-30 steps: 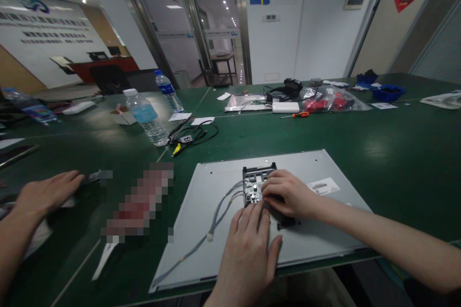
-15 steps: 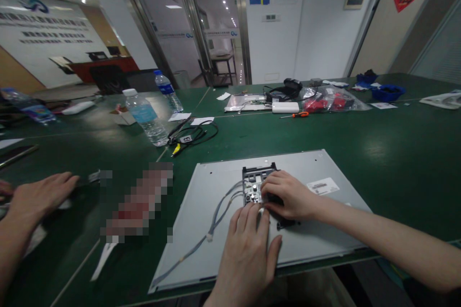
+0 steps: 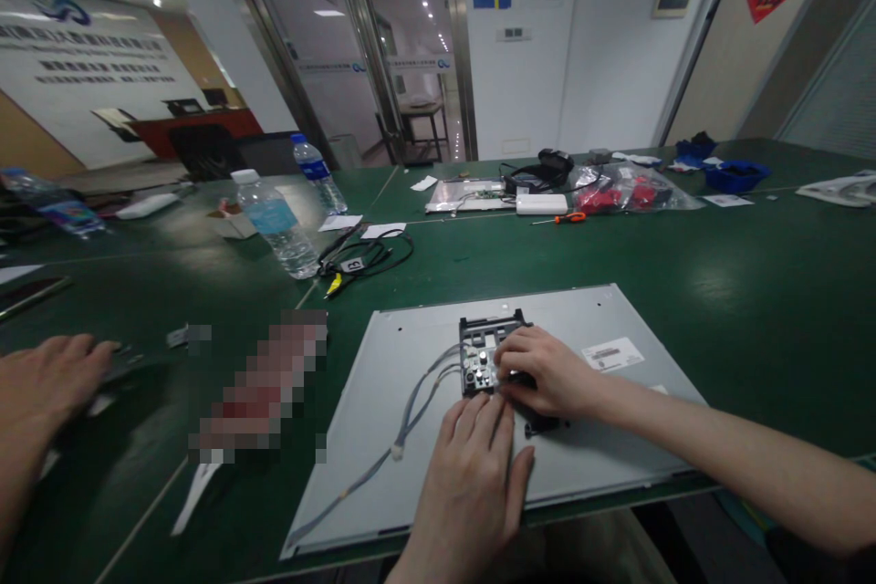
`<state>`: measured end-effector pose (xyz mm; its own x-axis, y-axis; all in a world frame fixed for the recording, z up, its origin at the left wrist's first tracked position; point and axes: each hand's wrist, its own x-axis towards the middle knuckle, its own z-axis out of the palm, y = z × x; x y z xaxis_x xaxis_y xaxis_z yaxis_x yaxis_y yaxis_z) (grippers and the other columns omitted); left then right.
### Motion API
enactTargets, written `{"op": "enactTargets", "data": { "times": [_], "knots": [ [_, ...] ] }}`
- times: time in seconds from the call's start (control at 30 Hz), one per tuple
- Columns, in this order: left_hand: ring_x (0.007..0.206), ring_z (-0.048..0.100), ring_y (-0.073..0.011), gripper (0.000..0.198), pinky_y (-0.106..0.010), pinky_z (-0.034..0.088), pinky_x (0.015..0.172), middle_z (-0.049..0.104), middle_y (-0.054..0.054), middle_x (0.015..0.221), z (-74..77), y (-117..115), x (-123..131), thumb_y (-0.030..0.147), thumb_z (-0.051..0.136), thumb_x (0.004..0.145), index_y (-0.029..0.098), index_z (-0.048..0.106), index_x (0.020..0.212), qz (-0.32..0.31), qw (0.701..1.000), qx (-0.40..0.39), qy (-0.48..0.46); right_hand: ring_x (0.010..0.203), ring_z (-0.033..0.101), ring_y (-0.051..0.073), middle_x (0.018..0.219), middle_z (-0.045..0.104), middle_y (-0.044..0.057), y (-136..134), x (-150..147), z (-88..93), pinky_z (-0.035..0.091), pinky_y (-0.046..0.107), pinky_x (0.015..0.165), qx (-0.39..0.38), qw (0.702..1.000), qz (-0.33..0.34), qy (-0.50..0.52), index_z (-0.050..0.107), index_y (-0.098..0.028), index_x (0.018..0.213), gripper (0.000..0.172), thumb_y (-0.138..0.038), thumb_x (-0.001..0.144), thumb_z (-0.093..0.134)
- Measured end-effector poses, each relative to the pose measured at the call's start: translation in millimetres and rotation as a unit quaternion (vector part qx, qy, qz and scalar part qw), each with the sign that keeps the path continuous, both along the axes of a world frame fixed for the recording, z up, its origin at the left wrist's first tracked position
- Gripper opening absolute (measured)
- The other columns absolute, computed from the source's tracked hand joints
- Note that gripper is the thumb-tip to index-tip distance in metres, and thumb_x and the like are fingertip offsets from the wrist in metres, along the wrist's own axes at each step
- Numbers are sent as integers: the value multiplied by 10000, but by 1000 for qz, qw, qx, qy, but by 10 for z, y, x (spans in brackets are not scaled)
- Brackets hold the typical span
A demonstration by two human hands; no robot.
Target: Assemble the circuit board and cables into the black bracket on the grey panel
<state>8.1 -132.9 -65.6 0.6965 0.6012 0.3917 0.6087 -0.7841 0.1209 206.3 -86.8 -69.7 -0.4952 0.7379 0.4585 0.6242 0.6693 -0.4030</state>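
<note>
A flat grey display panel (image 3: 370, 438) lies back side up on the table in front of me. A black plastic bracket (image 3: 494, 319) sits at its middle, carrying a small circuit board (image 3: 479, 370) with blue-grey cables (image 3: 411, 406) running to the left. My right hand (image 3: 547, 371) curls over the board's right side, thumb and fingers closed on it; its fingertips are partly hidden. Flat on the panel, my left hand (image 3: 469, 465) has its fingers stretched out and its fingertips at the bracket's lower edge, close to my right thumb.
Another person's hand (image 3: 55, 379) is at the left. Near it are a blurred-out reddish item (image 3: 266, 374), a water bottle (image 3: 274, 224) and black cables (image 3: 373, 255). Farther back lie an orange screwdriver (image 3: 568, 218), a bag of red parts (image 3: 630, 192) and a blue bowl (image 3: 737, 176).
My left fingertips have drawn back slightly, showing more of the board's lower edge. My right hand has barely moved. The other person's hand has shifted left.
</note>
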Motion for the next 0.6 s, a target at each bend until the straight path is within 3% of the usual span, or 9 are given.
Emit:
{"op": "enactTargets", "data": {
  "times": [0.6],
  "knots": [
    [1080,618,-311,345,-485,516,935,670,-158,1163,-37,6,3,245,495,912,72,628,1179,-23,1000,4,5,910,580,200,935,699,36,4,-8,-5,462,363,851,20,1000,3,22,666,-194,781,55,-182,833,674]
  ]
}}
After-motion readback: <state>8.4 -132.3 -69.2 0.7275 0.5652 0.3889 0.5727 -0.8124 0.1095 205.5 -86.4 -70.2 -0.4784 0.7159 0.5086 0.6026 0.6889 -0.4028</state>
